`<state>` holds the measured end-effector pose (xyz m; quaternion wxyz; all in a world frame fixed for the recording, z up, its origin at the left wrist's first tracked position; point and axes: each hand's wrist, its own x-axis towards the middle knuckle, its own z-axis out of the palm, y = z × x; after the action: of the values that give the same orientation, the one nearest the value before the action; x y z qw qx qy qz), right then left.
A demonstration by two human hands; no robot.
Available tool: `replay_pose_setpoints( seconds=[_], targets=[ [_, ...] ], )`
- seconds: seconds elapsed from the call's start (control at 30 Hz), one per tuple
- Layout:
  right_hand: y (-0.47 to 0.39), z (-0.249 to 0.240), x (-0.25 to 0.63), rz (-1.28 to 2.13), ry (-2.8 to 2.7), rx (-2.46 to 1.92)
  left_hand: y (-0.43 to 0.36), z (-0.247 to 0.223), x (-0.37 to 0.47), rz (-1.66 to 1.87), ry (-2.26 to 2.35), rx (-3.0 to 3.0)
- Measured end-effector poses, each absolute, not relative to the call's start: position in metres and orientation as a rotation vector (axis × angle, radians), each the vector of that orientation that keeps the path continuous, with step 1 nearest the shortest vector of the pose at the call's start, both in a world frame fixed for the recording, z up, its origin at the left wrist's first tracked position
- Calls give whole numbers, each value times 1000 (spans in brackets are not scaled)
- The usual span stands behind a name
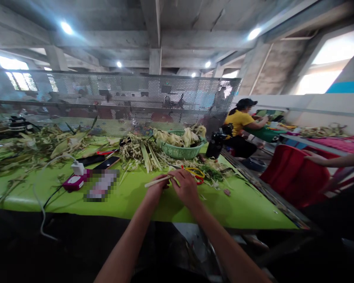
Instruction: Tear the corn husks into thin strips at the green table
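Observation:
Both of my hands meet above the green tabletop point(120, 204), near its middle. My left hand point(158, 187) is closed round a pale, narrow strip point(156, 181), whose end sticks out to the left. The fingers of my right hand point(185, 185) are bent together at the strip's other end, close to my left fingertips. Just behind my right hand lie scissors with yellow handles point(195, 171) and a red-handled tool point(200, 181). A green basket point(183, 151) of dried husks point(187, 136) stands farther back.
Husk piles point(61, 143) cover the back left. A purple power socket point(73, 181) with a cable and a phone point(107, 162) lie left. A black bottle point(214, 145) stands right of the basket. Beyond are a red chair point(295, 177), a hand point(315, 157) and a person in yellow point(238, 122).

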<state>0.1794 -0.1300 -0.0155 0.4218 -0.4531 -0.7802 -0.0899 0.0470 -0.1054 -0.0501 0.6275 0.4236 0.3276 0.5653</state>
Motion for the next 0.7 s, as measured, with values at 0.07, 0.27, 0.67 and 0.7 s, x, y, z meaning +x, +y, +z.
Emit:
replay_pose_setpoints(
  seconds=[0.07, 0.27, 0.67, 0.7],
  targets=[
    [-127, -12, 179, -217, -1970, -1145, -105, -52, 47, 1288, 779, 1001],
    [-114, -17, 175, 45, -1848, -1147, -98, -56, 50, 1200, 822, 1073],
    [-127, -21, 178, 183, -1664, -1030, -100, -54, 48, 1317, 694, 899],
    [-128, -21, 178, 173, -1661, -1044, -99, -55, 49, 1310, 684, 892]
  ],
)
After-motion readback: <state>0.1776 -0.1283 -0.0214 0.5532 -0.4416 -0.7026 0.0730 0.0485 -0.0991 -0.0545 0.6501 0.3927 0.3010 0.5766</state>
